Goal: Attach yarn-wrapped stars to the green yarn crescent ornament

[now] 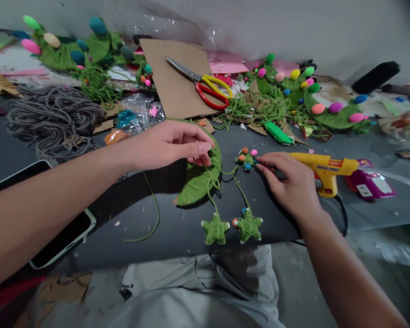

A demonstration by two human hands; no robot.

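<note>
The left hand (182,145) is over the green moon (200,182), thumb and fingers bent close together by the green string (210,175). The right hand (287,182) pinches the edge of a small star (246,158) with colored balls on it. Two more green stars (216,228) lie near the front edge of the dark table (177,228). Small letters on the gray pants (164,278) are too blurry to read for sure. The wall (294,27) behind is gray.
</note>
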